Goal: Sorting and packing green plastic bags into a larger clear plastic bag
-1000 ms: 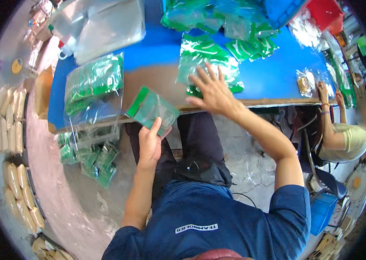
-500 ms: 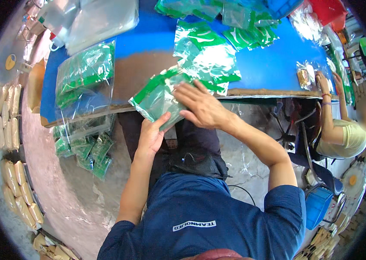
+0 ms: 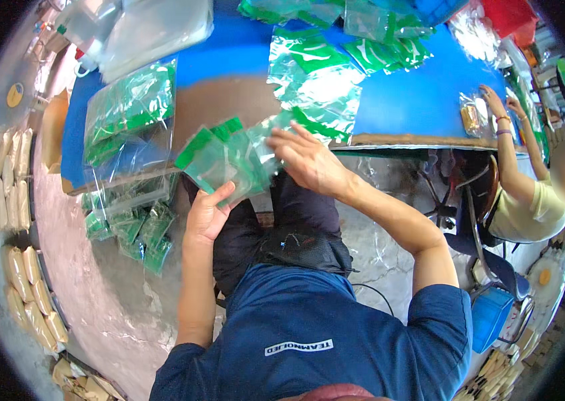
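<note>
Over the table's front edge I have a stack of clear plastic bags with green bands (image 3: 222, 164), fanned apart so several edges show. My left hand (image 3: 210, 212) grips their lower edge, thumb on top and fingers underneath. At the right end of the stack is my right hand (image 3: 309, 160), its fingers apart and slightly bent, touching or just over the bags; the fingertips and nearby plastic are smeared by motion. Just beyond it, more green-and-clear bags (image 3: 312, 83) lie spread on the blue table (image 3: 409, 110).
A bundle of green-banded bags (image 3: 128, 110) lies on the table's left, its clear wrapping hanging over the edge. Filled green packets (image 3: 138, 234) are below it. Large clear plastic sheets (image 3: 155, 37) lie behind. At the right, a co-worker (image 3: 529, 200) handles small packets (image 3: 473, 115).
The bags in my hands have shifted left and fanned apart. My left hand has moved slightly left and down, while my right fingers have bent from lying flatter on the plastic.
</note>
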Available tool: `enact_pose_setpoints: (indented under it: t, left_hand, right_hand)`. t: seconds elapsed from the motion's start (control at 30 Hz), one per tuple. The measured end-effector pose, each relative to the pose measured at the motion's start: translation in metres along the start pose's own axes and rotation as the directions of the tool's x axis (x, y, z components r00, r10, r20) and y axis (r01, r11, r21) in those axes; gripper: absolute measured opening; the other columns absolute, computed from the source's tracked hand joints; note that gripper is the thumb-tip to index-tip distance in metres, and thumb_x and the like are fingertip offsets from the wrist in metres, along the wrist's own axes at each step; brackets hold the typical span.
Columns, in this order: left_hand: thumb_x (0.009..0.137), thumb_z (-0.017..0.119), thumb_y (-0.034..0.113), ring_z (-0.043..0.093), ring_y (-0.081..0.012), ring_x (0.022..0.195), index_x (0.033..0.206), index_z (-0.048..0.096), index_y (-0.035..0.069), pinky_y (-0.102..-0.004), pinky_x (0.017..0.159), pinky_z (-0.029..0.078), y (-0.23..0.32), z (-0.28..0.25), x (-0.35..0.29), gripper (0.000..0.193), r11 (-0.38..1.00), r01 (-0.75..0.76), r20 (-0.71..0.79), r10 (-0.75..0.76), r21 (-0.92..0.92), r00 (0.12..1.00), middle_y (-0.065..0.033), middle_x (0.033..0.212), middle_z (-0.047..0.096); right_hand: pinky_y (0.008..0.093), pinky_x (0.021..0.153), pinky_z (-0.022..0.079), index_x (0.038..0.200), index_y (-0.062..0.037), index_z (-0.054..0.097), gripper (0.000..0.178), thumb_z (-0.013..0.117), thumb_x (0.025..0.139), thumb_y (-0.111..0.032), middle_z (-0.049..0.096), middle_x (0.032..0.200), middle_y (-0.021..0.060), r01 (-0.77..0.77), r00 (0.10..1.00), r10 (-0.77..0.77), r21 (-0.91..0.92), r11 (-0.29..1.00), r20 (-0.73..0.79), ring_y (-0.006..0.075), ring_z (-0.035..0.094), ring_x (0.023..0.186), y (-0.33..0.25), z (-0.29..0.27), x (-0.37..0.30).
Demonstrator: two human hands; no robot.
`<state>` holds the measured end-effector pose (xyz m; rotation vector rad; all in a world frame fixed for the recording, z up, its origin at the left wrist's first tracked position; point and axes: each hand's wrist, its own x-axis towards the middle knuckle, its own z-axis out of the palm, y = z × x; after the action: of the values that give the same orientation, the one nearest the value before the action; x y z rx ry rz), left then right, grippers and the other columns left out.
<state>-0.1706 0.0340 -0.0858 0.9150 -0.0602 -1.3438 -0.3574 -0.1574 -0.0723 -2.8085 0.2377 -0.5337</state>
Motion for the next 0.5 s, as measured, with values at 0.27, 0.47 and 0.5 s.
enact_pose_setpoints:
  t: [0.27,0.47,0.5]
  left_hand:
    - [0.084,0.072,-0.001,0.063,-0.0211,0.111,0.13,0.054,0.001,-0.0381,0.098,0.05,-0.004,0.002,-0.005,0.049,0.971,-0.139,0.011,0.139,0.194,0.99,-0.0092,0.122,0.063]
    - [0.086,0.071,0.002,0.063,-0.0213,0.108,0.13,0.054,0.003,-0.0359,0.095,0.051,-0.019,0.005,-0.017,0.047,0.982,-0.175,-0.057,0.171,-0.072,0.984,-0.0064,0.119,0.065]
    - [0.086,0.07,0.003,0.063,-0.0207,0.107,0.129,0.055,0.005,-0.035,0.094,0.051,-0.023,0.006,-0.02,0.046,0.986,-0.118,-0.08,0.109,-0.119,0.991,-0.0052,0.117,0.065]
  right_hand:
    - [0.0468,0.105,0.041,0.121,-0.0038,0.057,0.048,0.076,0.079,-0.015,0.059,0.126,0.0169,-0.167,0.945,0.163,0.009,0.986,-0.284,0.0373,0.053,0.121,0.037,-0.025,0.023]
    - [0.044,0.084,0.052,0.117,0.0003,0.058,0.075,0.083,0.069,-0.052,0.066,0.111,0.0224,-0.604,0.795,0.592,-0.09,0.792,-0.128,0.0381,0.064,0.1,0.103,-0.055,0.024]
    - [0.0443,0.084,0.052,0.118,-0.0005,0.057,0.077,0.082,0.069,-0.055,0.066,0.111,0.0234,-0.641,0.763,0.625,-0.07,0.764,-0.162,0.0385,0.064,0.101,0.103,-0.048,0.032]
